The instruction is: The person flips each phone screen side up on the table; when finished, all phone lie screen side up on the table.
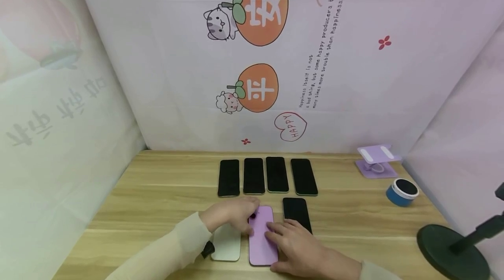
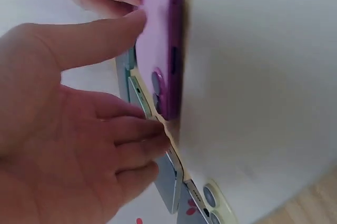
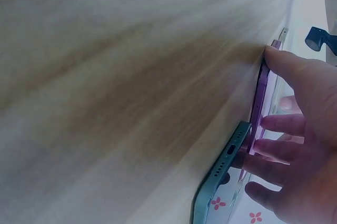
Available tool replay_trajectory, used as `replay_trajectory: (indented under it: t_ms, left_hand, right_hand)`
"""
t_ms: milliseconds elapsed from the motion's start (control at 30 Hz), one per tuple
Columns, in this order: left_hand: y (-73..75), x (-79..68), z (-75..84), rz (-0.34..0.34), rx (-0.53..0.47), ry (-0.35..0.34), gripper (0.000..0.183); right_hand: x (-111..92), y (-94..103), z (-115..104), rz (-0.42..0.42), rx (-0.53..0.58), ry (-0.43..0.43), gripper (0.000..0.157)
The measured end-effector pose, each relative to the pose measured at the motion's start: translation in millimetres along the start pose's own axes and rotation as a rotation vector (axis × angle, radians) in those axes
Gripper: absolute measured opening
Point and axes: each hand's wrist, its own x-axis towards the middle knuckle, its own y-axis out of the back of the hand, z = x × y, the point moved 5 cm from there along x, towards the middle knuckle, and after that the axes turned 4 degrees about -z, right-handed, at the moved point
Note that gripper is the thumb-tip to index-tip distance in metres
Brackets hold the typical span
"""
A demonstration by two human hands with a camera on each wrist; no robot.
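Note:
A purple phone (image 1: 261, 245) lies back side up on the wooden table, its camera lenses (image 2: 158, 90) at the far end. My left hand (image 1: 239, 213) is at its upper left corner, thumb tip against the phone and fingers extended past the camera end. From the right, my right hand (image 1: 295, 245) rests its fingertips on the purple back, thumb at the lower right corner. Beside it on the left is a pale phone (image 1: 227, 245), back up, partly under my left hand. A phone with a black screen (image 1: 296, 211) lies right of the purple one, partly hidden by my right hand.
Several black-screened phones (image 1: 253, 176) form a row farther back. At the right stand a lilac folding stand (image 1: 377, 162), a blue and white round container (image 1: 401, 192) and a dark round base (image 1: 437, 249) with a pole. Printed cloth (image 1: 177, 74) walls the table's back and sides.

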Motion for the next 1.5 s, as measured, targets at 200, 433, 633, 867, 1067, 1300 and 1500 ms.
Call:
replay_trajectory:
  t_ms: [200, 433, 633, 867, 1067, 1300, 1500]
  left_hand:
    - [-5.7, -5.5, 0.8, -0.037, 0.119, 0.057, 0.102]
    - [0.2, -2.2, 4.3, 0.007, 0.037, -0.005, 0.060]
    - [7.7, 4.0, 1.7, 0.069, -0.195, 0.018, 0.025]
    - [9.2, 13.8, -8.1, 0.155, -0.437, 0.090, 0.047]
    - [4.7, 18.3, -15.2, 0.243, -0.631, 0.134, 0.040]
    - [6.4, 22.8, -24.1, 0.351, -0.743, 0.174, 0.031]
    - [2.4, 24.8, -31.5, 0.376, -0.911, 0.223, 0.020]
  right_hand:
    - [-0.4, -1.9, -1.0, -0.015, 0.016, -0.009, 0.072]
    - [1.1, -2.0, -3.0, -0.004, -0.004, -0.010, 0.072]
    - [2.5, -2.2, -3.1, 0.017, -0.032, 0.006, 0.071]
    - [4.5, -0.8, -0.6, 0.034, -0.001, -0.001, 0.072]
    - [4.5, -0.4, 2.1, 0.045, 0.026, 0.000, 0.075]
    - [3.2, 1.0, 3.4, 0.075, 0.032, -0.010, 0.076]
    - [2.1, 2.0, 5.3, 0.115, 0.021, -0.003, 0.079]
